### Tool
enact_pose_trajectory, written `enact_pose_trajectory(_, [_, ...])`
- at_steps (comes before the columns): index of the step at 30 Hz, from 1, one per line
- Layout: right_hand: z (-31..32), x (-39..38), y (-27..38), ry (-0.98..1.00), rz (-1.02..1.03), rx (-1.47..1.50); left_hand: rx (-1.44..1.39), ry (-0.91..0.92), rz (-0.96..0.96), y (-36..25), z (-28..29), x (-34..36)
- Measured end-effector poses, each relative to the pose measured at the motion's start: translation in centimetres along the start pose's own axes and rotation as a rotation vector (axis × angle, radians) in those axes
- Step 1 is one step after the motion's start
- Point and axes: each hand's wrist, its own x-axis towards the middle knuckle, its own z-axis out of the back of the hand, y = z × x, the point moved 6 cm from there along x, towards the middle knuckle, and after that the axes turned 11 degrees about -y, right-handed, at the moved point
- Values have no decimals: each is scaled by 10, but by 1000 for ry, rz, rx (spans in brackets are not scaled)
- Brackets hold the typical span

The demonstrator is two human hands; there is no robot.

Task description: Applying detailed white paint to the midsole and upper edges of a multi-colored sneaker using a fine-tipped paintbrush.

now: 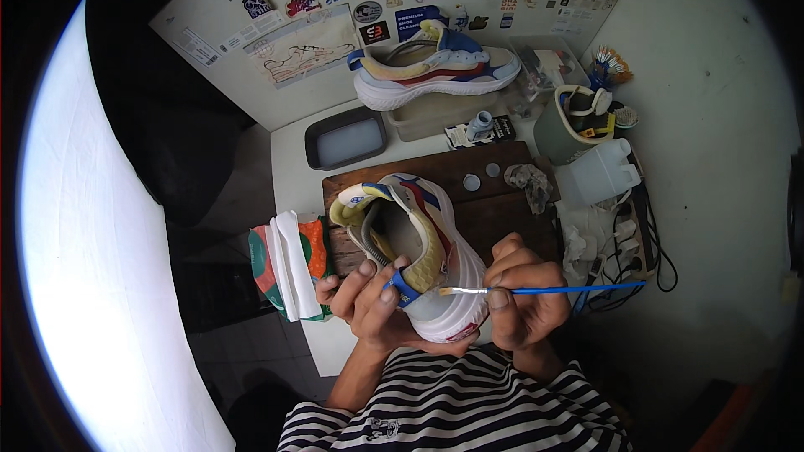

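Observation:
My left hand (368,305) is wrapped round the heel end of a sneaker (456,264), its fingers by the blue heel tab and its palm under the white sole. The shoe is tilted, with cream, yellow, red and blue panels. Between the fingers and thumb of my right hand (526,295) is a thin blue paintbrush (569,288). Its bristles are at the pale heel side panel; I cannot tell whether they touch. The matching sneaker (435,71) rests on a clear plastic box at the back.
Beneath the held shoe is a dark wooden board (511,209). Behind it stand a black tray (345,136) of cloudy liquid and a small open paint bottle (480,124). A tissue pack (289,264) lies left. At right are a tool bin (559,130), a white jug (599,172) and a power strip (643,238) with cables.

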Motion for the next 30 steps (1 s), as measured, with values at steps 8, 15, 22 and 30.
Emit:
enact_pose_trajectory(8, [-7, 7, 18, 55, 7, 40, -28, 48, -62, -6, 0, 5])
enact_pose_trajectory(15, [0, 6, 11, 35, 16, -14, -20, 74, -76, -8, -3, 5])
enact_pose_trajectory(22, [-10, 7, 15, 79, 31, -43, 35, 26, -56, 1, 0, -7])
enact_pose_trajectory(30, [-7, 5, 14, 16, -11, 36, -1, 7, -16, -3, 1, 0])
